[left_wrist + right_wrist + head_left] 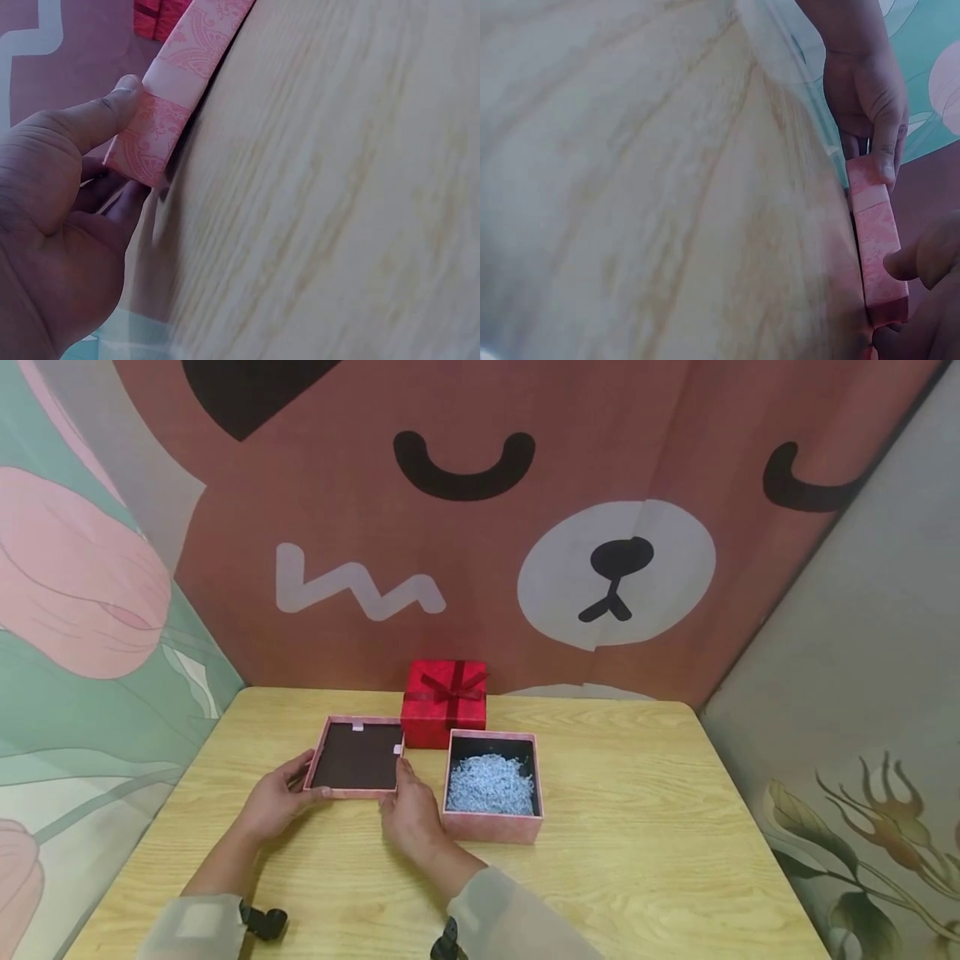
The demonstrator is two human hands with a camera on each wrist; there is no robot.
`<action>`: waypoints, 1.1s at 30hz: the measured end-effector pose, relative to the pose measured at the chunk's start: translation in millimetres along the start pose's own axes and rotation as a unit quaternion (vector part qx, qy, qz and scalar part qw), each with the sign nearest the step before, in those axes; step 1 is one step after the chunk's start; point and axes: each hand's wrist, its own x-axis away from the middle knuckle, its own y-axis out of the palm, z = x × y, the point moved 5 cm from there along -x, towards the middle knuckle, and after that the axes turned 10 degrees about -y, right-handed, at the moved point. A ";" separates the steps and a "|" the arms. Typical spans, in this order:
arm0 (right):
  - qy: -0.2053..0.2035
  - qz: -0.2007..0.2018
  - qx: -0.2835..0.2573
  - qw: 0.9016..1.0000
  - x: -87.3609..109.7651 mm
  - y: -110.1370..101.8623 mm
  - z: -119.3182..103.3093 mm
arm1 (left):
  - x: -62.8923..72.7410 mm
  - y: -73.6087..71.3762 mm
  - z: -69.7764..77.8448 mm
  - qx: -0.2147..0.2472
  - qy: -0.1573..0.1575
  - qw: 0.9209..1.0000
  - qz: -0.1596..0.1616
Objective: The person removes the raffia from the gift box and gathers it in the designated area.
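Head view: wood-grain table (637,860) w/ a bear-print curtain (337,510) behind it, a tulip-print panel (75,568) on the L and a grey plant-print panel (855,635) on the R. At the back, approx. mid-table, is a red gift box (420,718) w/ a dark red bow (453,687); it stands just behind the R rear corner of the pink lid, v. close in that direction. To the R, just beside the right hand, sits a pink box (495,828), top off, dark inside, part-filled w/ pale blue shreds (491,785). Pink lid (356,762) is L of centre, in front of the curtain, dark hollow side up, w/ two small white tabs (357,727) at the rim; can't tell if its underside fully touches the table. Left hand (276,806) grips the near L corner, gap btwn thumb and fingers narrow: thumb on the patterned side, fingers curled round/under the corner per L wrist cam. Right hand (416,814) holds the near R corner, thumb on the front side, other fingers partly hidden/cropped. Pose: both forearms reach fwd from the near edge, L one angled up-right, R one up-left; grey-green sleeves (517,914) end above the wrists, black straps (264,921) at the cuffs.
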 end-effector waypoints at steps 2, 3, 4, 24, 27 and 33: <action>-0.002 -0.007 -0.007 1.000 1.8 -1.2 -1.4 | 1.2 -0.6 1.6 0.009 0.009 1.000 0.002; -0.005 -0.008 -0.010 1.000 2.7 -2.1 -2.5 | 1.9 -1.1 2.3 0.012 0.012 1.000 0.002; -0.007 -0.010 -0.012 1.000 3.5 -3.0 -3.5 | 3.0 -1.7 3.4 0.015 0.015 1.000 0.003; -0.032 -0.002 -0.050 0.998 13.0 -31.7 -25.5 | 16.3 -7.2 28.7 0.010 0.085 0.995 0.054; -0.040 0.000 -0.060 0.997 14.2 -38.0 -30.8 | 18.1 -5.2 34.7 0.017 0.095 0.994 0.055; -0.043 0.000 -0.097 0.994 16.5 -55.1 -41.5 | 21.6 1.5 45.5 0.033 0.105 0.993 0.043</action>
